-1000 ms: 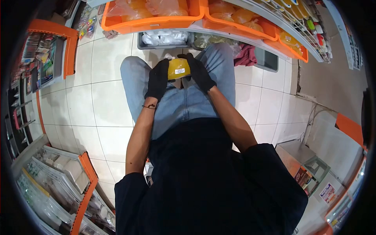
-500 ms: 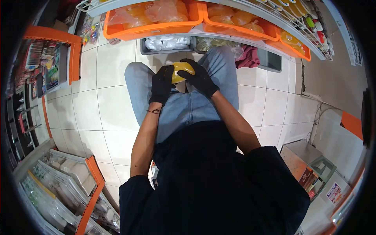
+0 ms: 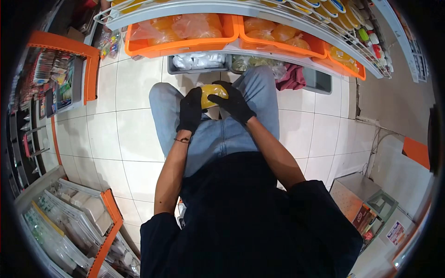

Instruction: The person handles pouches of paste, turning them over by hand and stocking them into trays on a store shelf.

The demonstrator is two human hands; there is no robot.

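Observation:
Between my knees I hold a clear plastic bag with yellow contents in both gloved hands. My left hand, in a black glove, is closed around the bag's left side. From the right, my right hand grips it too, its thumb lying across the front. What exactly fills the bag cannot be made out. Just beyond my hands stands a grey bin with white plastic-wrapped items in it.
Orange bins of yellow-filled bags sit on the low shelf ahead, under a wire-edged shelf. A dark red cloth lies by another grey bin. Racks with orange uprights stand left; a metal box is at right.
The whole view has tilted slightly, so the shelf, bins and my hands appear a little lower. Both hands still hold the yellow bag, which shows a slightly different face.

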